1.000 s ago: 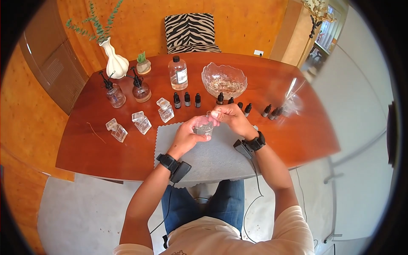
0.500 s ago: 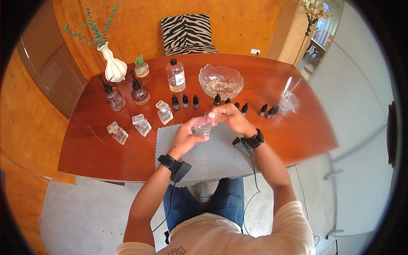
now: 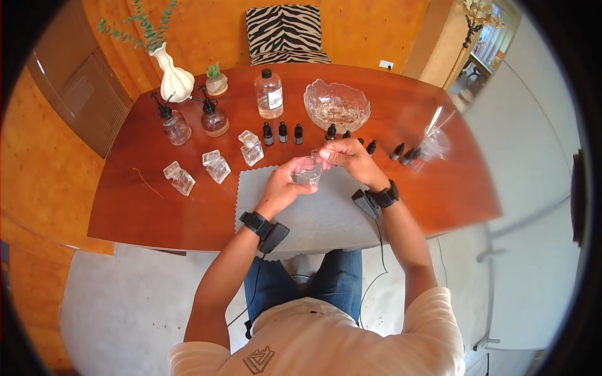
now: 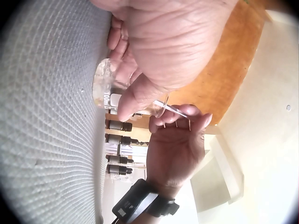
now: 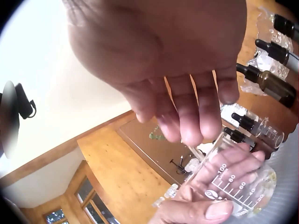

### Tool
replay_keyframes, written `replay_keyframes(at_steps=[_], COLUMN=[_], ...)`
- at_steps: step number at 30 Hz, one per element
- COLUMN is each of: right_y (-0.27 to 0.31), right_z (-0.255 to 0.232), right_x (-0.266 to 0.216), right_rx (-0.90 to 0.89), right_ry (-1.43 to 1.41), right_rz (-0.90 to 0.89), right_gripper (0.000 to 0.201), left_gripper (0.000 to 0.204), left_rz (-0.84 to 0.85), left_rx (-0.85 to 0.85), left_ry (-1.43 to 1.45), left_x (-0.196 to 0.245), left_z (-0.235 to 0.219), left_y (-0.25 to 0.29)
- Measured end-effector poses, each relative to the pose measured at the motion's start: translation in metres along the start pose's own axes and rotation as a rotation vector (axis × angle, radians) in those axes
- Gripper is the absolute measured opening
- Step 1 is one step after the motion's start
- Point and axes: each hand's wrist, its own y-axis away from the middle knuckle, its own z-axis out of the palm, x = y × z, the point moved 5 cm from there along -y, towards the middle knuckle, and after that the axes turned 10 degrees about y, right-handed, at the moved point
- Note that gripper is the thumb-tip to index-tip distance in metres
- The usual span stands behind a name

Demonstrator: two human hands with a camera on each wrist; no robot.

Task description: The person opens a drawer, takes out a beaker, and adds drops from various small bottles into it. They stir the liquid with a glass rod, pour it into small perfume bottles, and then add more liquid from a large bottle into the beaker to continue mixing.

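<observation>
My left hand [image 3: 280,190] grips a small clear glass beaker [image 3: 306,180] from its left side, thumb across the front. White measuring marks up to 100 show on the beaker [image 5: 240,190] in the right wrist view, and a little clear liquid lies low in it. Above the rim, my right hand [image 3: 352,161] pinches a thin, clear rod [image 4: 172,109] between thumb and fingertips. The rod slants down into the beaker's mouth. Both hands are over a grey textured mat [image 3: 295,222] at the table's near edge.
Left of the mat lie several square glass bottles [image 3: 216,167]. Behind are small black dropper bottles [image 3: 283,133], a large labelled bottle [image 3: 269,99] and a scalloped glass bowl [image 3: 337,106]. Two spray bottles [image 3: 215,119] and a white vase [image 3: 175,81] stand farther left.
The head view has tilted, so the table sits higher in it. Both hands keep their hold on the beaker and the rod, with little visible movement between them.
</observation>
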Motion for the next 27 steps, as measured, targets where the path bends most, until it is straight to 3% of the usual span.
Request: replay_keyframes(at_steps=[2,5,8,14,17,20,23,26,27], right_y=[0.0,-0.001,0.001,-0.002,-0.004,-0.006,-0.003,-0.001,-0.001], right_z=[-0.002,0.002,-0.005,0.001,0.002,-0.001,0.007,0.0,0.003], right_x=[-0.005,0.003,0.001,-0.018,-0.03,-0.024,-0.027,-0.029,-0.029], right_rx=[0.115,-0.07,0.105,0.014,0.172,0.105,0.042,0.15,0.094], right_ry=[0.051,-0.031,0.076,0.195,0.239,0.401,0.283,0.457,0.375], right_rz=[0.023,-0.037,-0.001,-0.084,-0.11,-0.09,-0.079,-0.021,-0.015], right_gripper=[0.027,0.03,0.032,0.033,0.033,0.032,0.036,0.034,0.034], left_gripper=[0.06,0.059,0.058,0.058,0.058,0.057,0.056,0.054,0.054], left_rz=[0.018,0.027,0.005,0.032,-0.01,-0.011,-0.003,0.011,-0.018], left_rx=[0.014,-0.008,0.009,-0.001,0.006,0.006,-0.015,0.029,0.007], left_ry=[-0.029,-0.013,-0.067,-0.041,-0.026,-0.042,-0.031,-0.058,-0.034], left_x=[0.002,0.001,0.003,0.002,0.003,-0.001,-0.003,-0.001,-0.002], left_z=[0.0,0.0,0.0,0.0,0.001,-0.001,0.0,0.0,0.0], left_y=[0.0,-0.001,-0.001,-0.001,0.0,-0.001,-0.002,0.0,-0.002])
